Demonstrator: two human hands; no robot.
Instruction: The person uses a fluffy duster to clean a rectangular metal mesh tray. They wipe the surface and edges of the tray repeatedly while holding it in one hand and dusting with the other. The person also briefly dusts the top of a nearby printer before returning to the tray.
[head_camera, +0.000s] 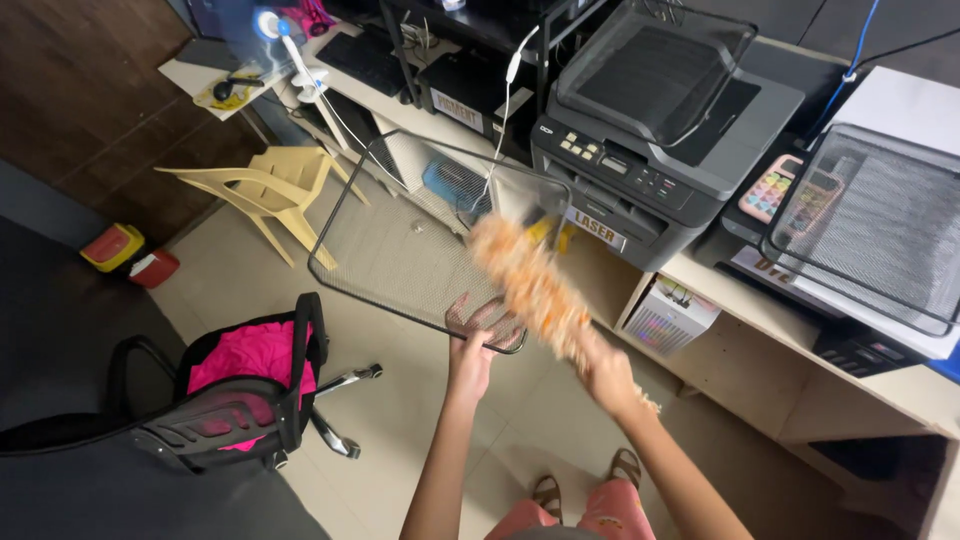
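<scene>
left hand (470, 362) grips the near edge of a black wire mesh tray (420, 235), held up off the floor and tilted so its open face turns toward the person. fingers (485, 318) are curled over the rim, showing through the mesh on the far side; thumb is on the near side. closed firm on the tray.

right hand (607, 375) is wrapped tight round the handle of an orange fluffy duster (527, 280). handle end pokes out just below the fist. duster head runs up and away from the fingers, lying across the tray's right corner, blurred, so it's mid-stroke. can't tell whether the fibres actually touch the mesh or pass just in front.

step in hand, as i read it: dusting the tray, working the right-hand end. rest of the mesh, out past the left fingertips, looks untouched by the duster at this instant.

next move likely calls for: steady left grip so the tray doesn't swing, strokes carried across toward the far left corner, maybe a turn of the tray to reach the other face.

around: grey printer (660, 140) on the wooden desk (770, 330) beyond the right hand, second mesh tray (880, 230) further right, black office chair (240, 400) with pink cloth well left of the left hand, beige plastic chair (265, 190) beyond it.
</scene>
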